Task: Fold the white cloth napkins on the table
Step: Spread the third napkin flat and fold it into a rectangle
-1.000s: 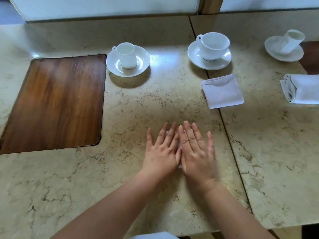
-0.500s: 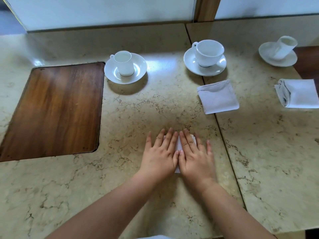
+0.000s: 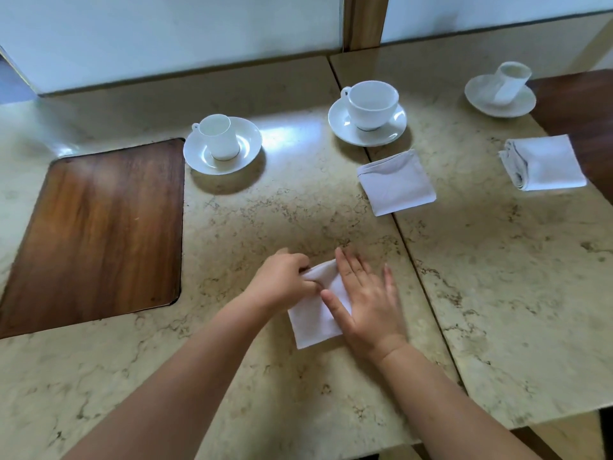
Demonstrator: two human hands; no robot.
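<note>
Left hand switches from flat pressing to pinching napkin corner.
Right hand stays flat, fingers straight; another fold starting.

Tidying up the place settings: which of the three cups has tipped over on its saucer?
The far-right cup, leaning tilted on its saucer; the other two cups stand upright.

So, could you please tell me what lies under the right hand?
The right hand lies flat on a white napkin, whose left part shows. The part beneath the palm is hidden.
</note>
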